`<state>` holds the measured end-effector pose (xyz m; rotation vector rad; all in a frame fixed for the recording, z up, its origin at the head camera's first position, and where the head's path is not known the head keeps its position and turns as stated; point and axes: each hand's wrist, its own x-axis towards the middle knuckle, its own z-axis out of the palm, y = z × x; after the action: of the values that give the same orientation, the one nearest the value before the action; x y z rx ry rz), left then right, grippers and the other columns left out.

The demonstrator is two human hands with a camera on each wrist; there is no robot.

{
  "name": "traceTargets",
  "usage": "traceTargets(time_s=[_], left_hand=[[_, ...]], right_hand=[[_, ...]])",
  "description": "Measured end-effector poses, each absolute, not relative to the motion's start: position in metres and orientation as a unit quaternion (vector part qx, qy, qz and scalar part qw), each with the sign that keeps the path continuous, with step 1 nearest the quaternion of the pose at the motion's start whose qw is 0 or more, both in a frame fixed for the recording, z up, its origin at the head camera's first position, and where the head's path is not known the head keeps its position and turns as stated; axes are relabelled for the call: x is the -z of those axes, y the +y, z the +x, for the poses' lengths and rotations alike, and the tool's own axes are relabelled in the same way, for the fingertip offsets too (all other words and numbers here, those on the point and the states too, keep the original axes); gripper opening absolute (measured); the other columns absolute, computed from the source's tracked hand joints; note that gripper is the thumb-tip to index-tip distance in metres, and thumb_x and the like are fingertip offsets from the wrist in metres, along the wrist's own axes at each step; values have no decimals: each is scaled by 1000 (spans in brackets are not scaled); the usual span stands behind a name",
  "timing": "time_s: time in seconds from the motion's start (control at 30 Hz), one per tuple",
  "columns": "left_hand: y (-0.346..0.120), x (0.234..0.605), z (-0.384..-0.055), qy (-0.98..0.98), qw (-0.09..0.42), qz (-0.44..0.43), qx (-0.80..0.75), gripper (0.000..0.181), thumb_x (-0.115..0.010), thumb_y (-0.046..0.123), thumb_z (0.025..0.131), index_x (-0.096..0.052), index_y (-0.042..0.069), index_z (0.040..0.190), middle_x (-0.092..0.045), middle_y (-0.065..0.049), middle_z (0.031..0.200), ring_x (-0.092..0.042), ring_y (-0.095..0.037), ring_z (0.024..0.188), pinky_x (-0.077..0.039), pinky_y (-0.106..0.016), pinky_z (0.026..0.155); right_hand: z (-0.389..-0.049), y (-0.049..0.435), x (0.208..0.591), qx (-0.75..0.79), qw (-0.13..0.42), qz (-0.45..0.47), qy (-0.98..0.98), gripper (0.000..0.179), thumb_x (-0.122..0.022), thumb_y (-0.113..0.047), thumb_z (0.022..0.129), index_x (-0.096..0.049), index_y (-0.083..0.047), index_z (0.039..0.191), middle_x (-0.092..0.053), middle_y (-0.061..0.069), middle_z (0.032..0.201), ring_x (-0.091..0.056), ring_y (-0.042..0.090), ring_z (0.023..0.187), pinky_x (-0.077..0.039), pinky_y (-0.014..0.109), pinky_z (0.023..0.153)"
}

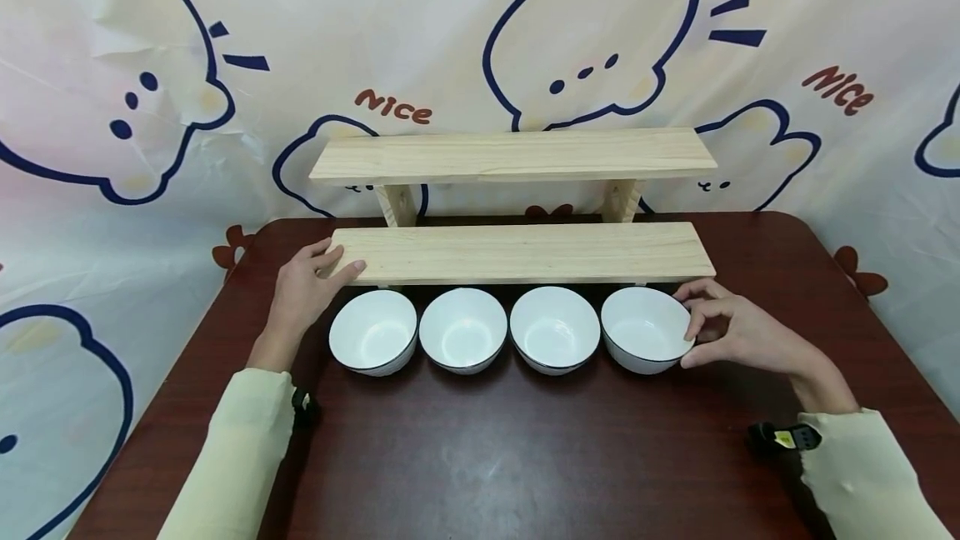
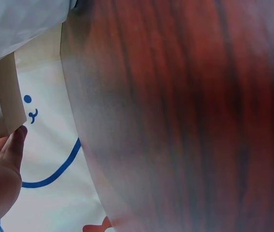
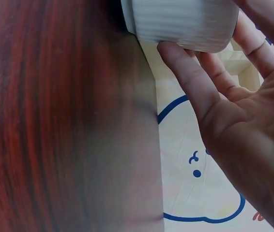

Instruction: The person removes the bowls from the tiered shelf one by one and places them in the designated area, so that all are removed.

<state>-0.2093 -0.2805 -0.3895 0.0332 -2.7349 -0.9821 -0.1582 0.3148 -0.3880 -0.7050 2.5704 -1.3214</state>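
Several white bowls with thin dark rims stand upright in a row in front of a two-tier pale wooden shelf [image 1: 517, 252] in the head view. My right hand [image 1: 723, 327] holds the rightmost bowl [image 1: 647, 325] by its right side, thumb near the front and fingers at the rim. The right wrist view shows the ribbed outer wall of that bowl [image 3: 185, 21] with fingertips against it. My left hand [image 1: 303, 294] grips the left end of the shelf's lower board, thumb on its front edge. In the left wrist view, fingers [image 2: 13, 150] meet the board's end [image 2: 8, 101].
The leftmost bowl [image 1: 372, 332] and two middle bowls sit side by side below the lower board. The shelf's upper board [image 1: 513, 155] rises behind on wooden supports. Everything stands on a dark reddish-brown table [image 1: 480, 457], with a cartoon-printed cloth [image 1: 450, 40] behind it.
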Motion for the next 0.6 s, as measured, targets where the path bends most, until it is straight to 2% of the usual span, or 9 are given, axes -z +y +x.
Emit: traceTargets(time_s=[0.13, 0.37, 0.6], left_hand=[[-281, 389, -209, -935, 116, 13, 335, 73, -71, 49, 94, -55, -5, 141, -42, -21, 156, -40, -43, 140, -40, -58, 107], [-281, 388, -209, -935, 115, 19, 334, 73, -71, 49, 94, -55, -4, 141, -42, -21, 156, -40, -42, 141, -39, -58, 107], [-281, 389, -208, -934, 118, 18, 337, 72, -71, 49, 93, -56, -4, 140, -43, -21, 155, -41, -42, 140, -40, -58, 107]], right_hand=[[-159, 314, 388, 436, 85, -239, 863, 24, -93, -10, 71, -70, -12, 78, -44, 13, 130, -53, 21, 110, -55, 25, 76], [-159, 313, 388, 393, 76, -266, 877, 28, -96, -15, 68, -70, -20, 76, -47, 7, 127, -44, 18, 113, -41, 24, 87], [-157, 313, 390, 385, 67, -267, 881, 30, -97, -18, 67, -69, -24, 77, -47, 6, 126, -40, 10, 116, -41, 23, 86]])
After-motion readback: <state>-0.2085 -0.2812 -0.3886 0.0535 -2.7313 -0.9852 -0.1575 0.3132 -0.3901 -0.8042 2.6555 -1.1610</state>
